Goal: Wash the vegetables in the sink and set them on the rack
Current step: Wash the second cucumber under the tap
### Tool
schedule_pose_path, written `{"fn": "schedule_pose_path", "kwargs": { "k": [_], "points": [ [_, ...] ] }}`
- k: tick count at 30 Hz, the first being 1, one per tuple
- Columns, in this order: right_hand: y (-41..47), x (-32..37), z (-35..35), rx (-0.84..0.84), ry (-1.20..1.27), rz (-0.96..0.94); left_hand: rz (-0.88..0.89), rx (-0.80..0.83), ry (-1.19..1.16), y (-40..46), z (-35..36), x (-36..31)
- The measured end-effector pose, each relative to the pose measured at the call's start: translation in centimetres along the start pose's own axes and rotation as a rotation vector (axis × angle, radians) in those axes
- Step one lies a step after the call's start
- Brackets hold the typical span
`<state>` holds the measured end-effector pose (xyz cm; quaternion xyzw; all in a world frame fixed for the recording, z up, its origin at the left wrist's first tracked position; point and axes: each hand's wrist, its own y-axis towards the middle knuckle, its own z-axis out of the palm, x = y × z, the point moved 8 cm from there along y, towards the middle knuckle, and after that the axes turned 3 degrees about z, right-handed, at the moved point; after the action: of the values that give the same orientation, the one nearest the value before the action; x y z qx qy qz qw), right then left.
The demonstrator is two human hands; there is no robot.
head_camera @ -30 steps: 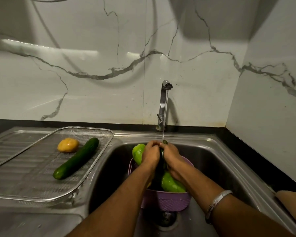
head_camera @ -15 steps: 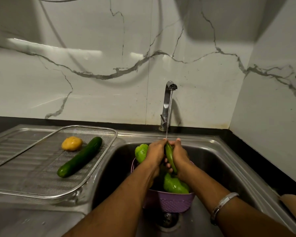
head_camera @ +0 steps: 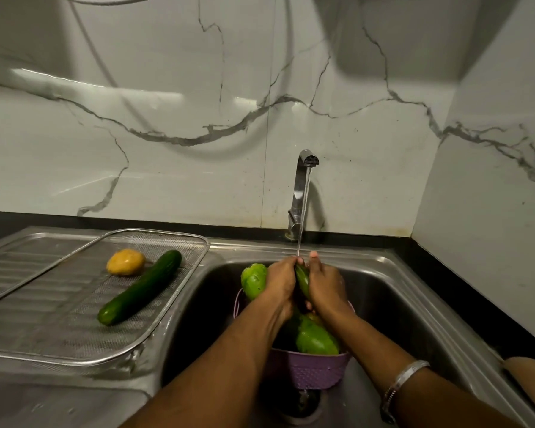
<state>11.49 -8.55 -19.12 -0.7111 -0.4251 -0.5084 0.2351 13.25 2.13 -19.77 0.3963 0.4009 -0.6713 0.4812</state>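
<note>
Since a second ago, both hands are lifting one slim green vegetable (head_camera: 302, 281) upright under the tap's (head_camera: 300, 193) stream. Left hand (head_camera: 281, 282) and right hand (head_camera: 325, 285) are each grasping it, grip clenched round it. Purple basket (head_camera: 309, 370) in the sink (head_camera: 393, 291) is holding two green peppers (head_camera: 317, 338). Mesh rack (head_camera: 179, 242), left, is carrying one cucumber (head_camera: 141, 287) and one yellow vegetable (head_camera: 125, 261).
</note>
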Motion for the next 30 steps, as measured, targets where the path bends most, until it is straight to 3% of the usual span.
{"fn": "schedule_pose_path", "kwargs": {
  "k": [9,14,18,20,25,30],
  "points": [
    [-0.3,-1.2,0.0,0.113,0.352,0.237,0.005,0.131,-0.080,-0.4,0.8,-0.2],
    [-0.6,-0.6,0.8,0.185,0.238,0.139,-0.021,-0.016,-0.035,0.0,-0.3,0.3],
    [-0.7,0.8,1.4,0.207,0.126,-0.049,0.095,-0.209,-0.145,0.5,-2.6,-0.2],
    [-0.6,1.5,1.3,0.171,0.062,-0.169,0.205,-0.258,-0.022,1.1,-3.8,-1.0],
    [-0.5,2.7,1.2,0.093,-0.214,-0.438,0.443,-0.291,0.536,0.6,-3.9,-3.7],
    [0.9,1.4,0.4,-0.013,-0.308,-0.275,0.489,-0.139,0.687,0.7,-2.4,-2.8]
  ]
}}
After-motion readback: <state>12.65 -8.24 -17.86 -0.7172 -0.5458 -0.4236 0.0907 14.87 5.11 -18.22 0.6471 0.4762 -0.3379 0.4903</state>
